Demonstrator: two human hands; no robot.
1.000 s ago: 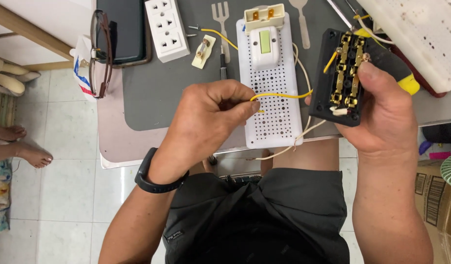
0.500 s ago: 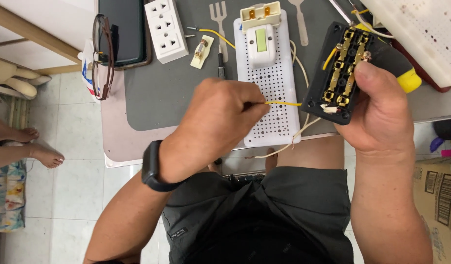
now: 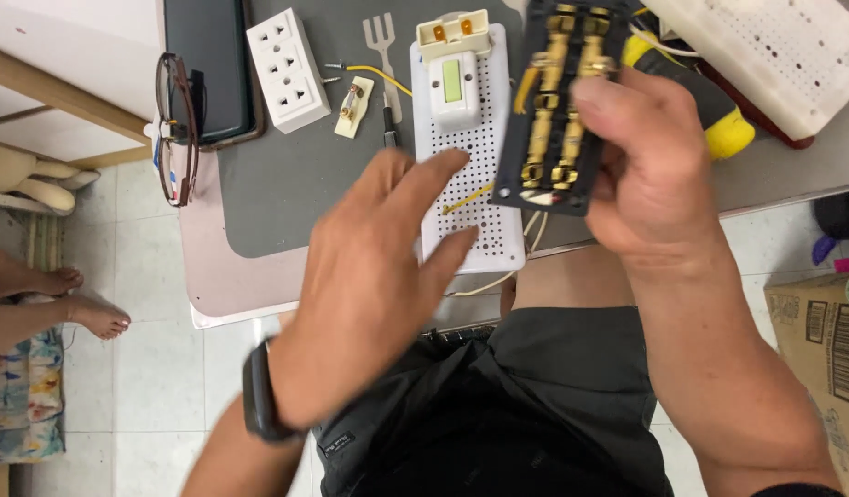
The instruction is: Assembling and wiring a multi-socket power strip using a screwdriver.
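Right hand [image 3: 654,175] is gripping the black socket body [image 3: 558,101], brass strips facing up, held tilted above the white perforated cover [image 3: 466,156] on the grey mat [image 3: 286,184]. Left hand [image 3: 378,267] is hovering spread and empty over the cover, fingertips near the loose yellow wire [image 3: 467,198]. Risk as I judge it: the wire is lying free, so a brushing finger could snag it, and the tilted body could be shedding a loose brass strip
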